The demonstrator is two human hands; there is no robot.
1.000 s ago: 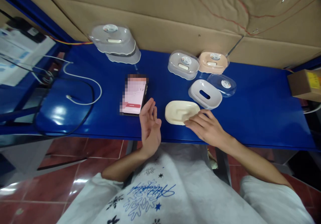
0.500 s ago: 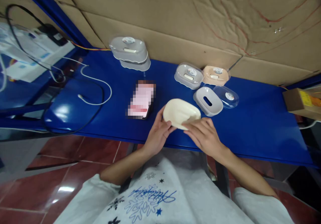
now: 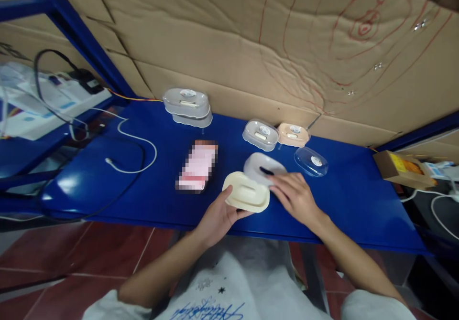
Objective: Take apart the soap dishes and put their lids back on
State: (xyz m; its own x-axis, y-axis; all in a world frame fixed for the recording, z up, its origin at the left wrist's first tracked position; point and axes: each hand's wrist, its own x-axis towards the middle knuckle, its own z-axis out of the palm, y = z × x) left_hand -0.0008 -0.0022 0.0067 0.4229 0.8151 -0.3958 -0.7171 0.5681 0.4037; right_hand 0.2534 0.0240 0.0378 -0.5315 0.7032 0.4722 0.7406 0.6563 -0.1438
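Observation:
My left hand [image 3: 217, 215] grips the near edge of a cream oval soap-dish tray [image 3: 245, 197] and holds it just above the blue table [image 3: 358, 205]. My right hand [image 3: 294, 193] rests with its fingers on a white slotted insert [image 3: 263, 165], drawing it against the cream tray. A clear lid [image 3: 310, 161] with a round sticker lies just right of the insert.
A phone [image 3: 197, 171] lies left of the trays. Closed soap boxes stand at the back: a grey one [image 3: 260, 134], a peach one [image 3: 293, 134], and a stacked clear pair [image 3: 187, 106]. A white cable [image 3: 132, 143] loops at left. A cardboard box [image 3: 405, 168] sits at right.
My left hand closed on the cream tray and lifted it. My right hand moved from the tray onto the white insert, which has shifted left beside the tray. The camera tilted up.

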